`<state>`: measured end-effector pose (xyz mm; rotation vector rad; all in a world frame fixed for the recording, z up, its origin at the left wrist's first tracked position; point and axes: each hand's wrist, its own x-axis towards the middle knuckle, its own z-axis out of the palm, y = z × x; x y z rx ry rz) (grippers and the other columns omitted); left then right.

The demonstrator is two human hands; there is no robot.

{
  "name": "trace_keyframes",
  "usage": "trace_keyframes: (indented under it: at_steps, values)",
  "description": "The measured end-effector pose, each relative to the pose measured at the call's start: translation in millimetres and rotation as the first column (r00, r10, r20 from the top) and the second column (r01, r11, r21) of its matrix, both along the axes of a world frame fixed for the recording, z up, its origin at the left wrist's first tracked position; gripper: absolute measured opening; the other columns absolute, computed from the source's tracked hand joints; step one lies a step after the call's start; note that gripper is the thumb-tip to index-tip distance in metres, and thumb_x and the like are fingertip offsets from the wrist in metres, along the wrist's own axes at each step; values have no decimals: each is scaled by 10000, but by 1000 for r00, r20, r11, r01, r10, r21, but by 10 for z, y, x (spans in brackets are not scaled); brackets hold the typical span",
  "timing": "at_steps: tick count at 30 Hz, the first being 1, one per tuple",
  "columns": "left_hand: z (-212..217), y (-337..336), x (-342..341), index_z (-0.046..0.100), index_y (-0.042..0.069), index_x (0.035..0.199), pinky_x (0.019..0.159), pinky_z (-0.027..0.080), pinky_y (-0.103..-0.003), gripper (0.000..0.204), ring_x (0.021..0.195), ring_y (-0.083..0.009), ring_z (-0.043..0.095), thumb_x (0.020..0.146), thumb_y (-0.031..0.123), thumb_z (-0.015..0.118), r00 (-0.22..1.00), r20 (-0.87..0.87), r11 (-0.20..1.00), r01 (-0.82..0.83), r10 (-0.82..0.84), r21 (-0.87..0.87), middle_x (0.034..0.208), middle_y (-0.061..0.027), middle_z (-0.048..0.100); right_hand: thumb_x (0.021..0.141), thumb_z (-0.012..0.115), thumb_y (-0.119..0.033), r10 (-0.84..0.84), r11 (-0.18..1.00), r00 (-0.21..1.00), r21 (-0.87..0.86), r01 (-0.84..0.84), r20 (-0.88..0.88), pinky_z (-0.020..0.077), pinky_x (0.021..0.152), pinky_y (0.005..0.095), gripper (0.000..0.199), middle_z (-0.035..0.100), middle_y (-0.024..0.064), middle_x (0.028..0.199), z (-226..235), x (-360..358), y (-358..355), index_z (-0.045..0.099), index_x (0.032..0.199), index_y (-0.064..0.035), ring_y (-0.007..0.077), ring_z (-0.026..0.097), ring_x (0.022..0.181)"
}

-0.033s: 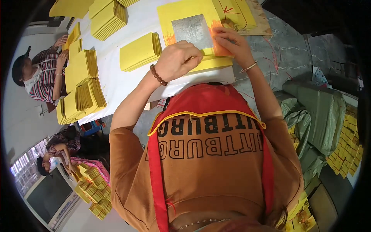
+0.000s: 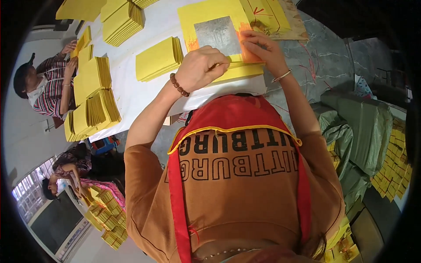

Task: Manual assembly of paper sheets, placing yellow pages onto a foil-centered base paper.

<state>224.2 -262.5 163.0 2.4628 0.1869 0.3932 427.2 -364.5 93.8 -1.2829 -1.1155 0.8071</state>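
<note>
A yellow paper sheet [image 2: 210, 13] with a silvery grey square and orange patches at its sides lies at the front edge of the table. Along its near edge a narrow strip is folded up. My left hand [image 2: 202, 69] is closed at this fold, its fingers curled and pinching the yellow paper. On the right, my right hand [image 2: 268, 53] rests on the orange patch, fingers stretched out and slightly bent over the paper near the fold's right end. More yellow paper shows beneath the fold.
A stack of folded yellow paper [image 2: 158, 59] sits left of my left hand on the white table cover [image 2: 125, 74]. A tied yellow bundle [image 2: 267, 17] is at the far right. One co-worker [image 2: 46, 87] handles yellow paper across the left side; another person [image 2: 72, 166] is beside bundles [image 2: 107, 215].
</note>
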Motion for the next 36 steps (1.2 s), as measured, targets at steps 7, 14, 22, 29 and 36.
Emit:
trace_keyframes:
  at_steps: [7, 14, 22, 29, 36]
  values:
    - [-34, 44, 13, 626, 14, 787, 606, 455, -318, 141, 655, -225, 572, 775, 143, 568, 994, -56, 977, -101, 92, -188, 687, -89, 605, 884, 505, -201, 20, 998, 998, -57, -23, -62, 386, 916, 274, 258, 584, 63, 1120, 54, 33, -22, 629, 1051, -49, 149, 527, 1032]
    - [-86, 168, -14, 613, -16, 842, 564, 401, -199, 159, 632, -26, 463, 834, 128, 548, 961, -263, 851, -209, 88, -481, 704, 31, 559, 936, 251, -254, 217, 975, 974, 36, -219, 64, 285, 1023, 321, 438, 466, 81, 1306, 11, 139, -64, 619, 1053, -47, 202, 424, 1198]
    - [-102, 206, -22, 635, 5, 872, 521, 377, -219, 185, 591, -55, 451, 796, 168, 592, 961, -250, 781, -245, 117, -575, 632, -10, 525, 859, 520, -182, 184, 970, 882, 63, -234, 434, 293, 1019, 327, 239, 473, 89, 1293, 40, 141, -56, 640, 1014, -46, 212, 401, 1221]
    - [70, 354, -370, 556, 113, 1183, 938, 354, -395, 527, 1183, -288, 400, 725, 325, 709, 991, -130, 999, 7, -11, -37, 1318, -111, 423, 787, 630, -147, 110, 987, 946, 78, -140, 306, 319, 990, 340, 213, 522, 38, 1225, -205, 194, -23, 656, 991, -91, 222, 431, 1175]
    - [-154, 314, -324, 590, 154, 1133, 887, 360, -380, 399, 1096, -279, 484, 752, 66, 508, 972, 77, 861, -234, 224, 451, 1177, -56, 559, 739, 644, -139, -86, 968, 710, 226, -105, 699, 308, 994, 382, 268, 535, 23, 1217, 46, 203, 116, 648, 1006, -156, 251, 399, 1227]
